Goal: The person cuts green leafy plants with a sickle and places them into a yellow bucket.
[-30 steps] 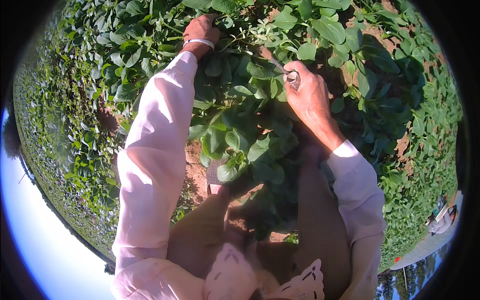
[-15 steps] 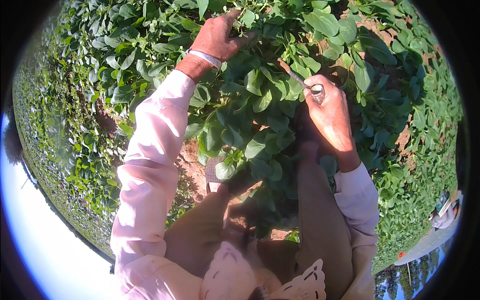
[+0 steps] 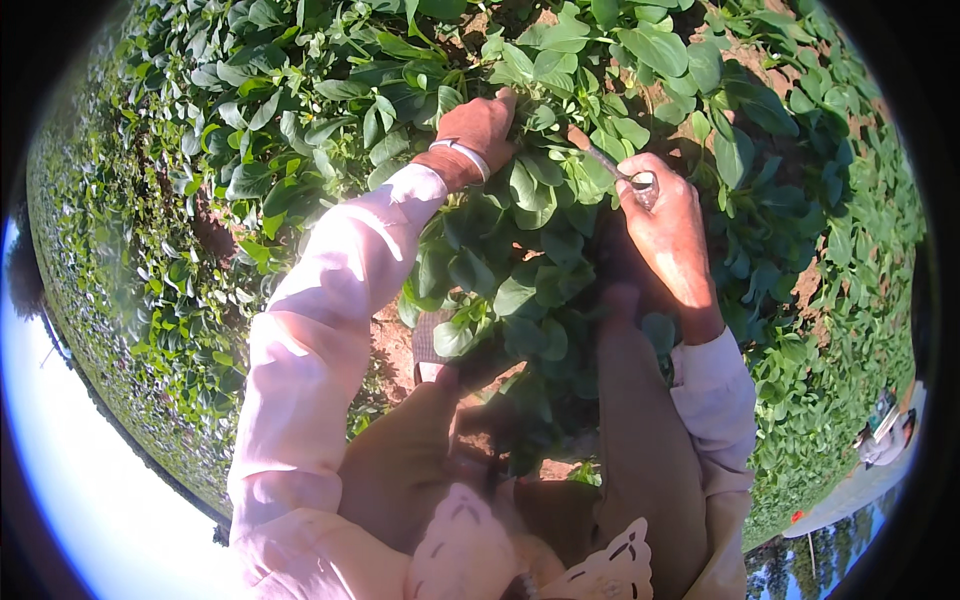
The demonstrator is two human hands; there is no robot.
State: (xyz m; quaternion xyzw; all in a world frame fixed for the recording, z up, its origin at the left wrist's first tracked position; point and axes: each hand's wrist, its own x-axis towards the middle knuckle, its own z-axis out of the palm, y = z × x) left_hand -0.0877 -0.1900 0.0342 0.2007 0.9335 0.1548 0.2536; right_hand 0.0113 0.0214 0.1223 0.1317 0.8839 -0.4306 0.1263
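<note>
My left hand (image 3: 478,132), with a white band at the wrist, is down among the leaves of a broad-leaved green plant (image 3: 535,190). Its fingers are curled together and partly hidden by foliage, so what they hold cannot be made out. To its right, my right hand (image 3: 664,215) is closed round the handle of a small hand tool (image 3: 603,158). A thin dark shank runs from that fist up and left to a rusty brown tip, which touches or hovers by the leaves; I cannot tell which.
Dense leafy crop (image 3: 250,180) spreads on all sides, with bare reddish soil (image 3: 392,345) between plants. My shoe (image 3: 428,340) stands close to the near stems. At the far right, a pale strip (image 3: 850,505) borders the field, with some objects (image 3: 885,430) beside it.
My left hand has drawn back toward me and to the right, away from the farther stems, and now sits closer to the tool's tip. The right hand has hardly moved.
</note>
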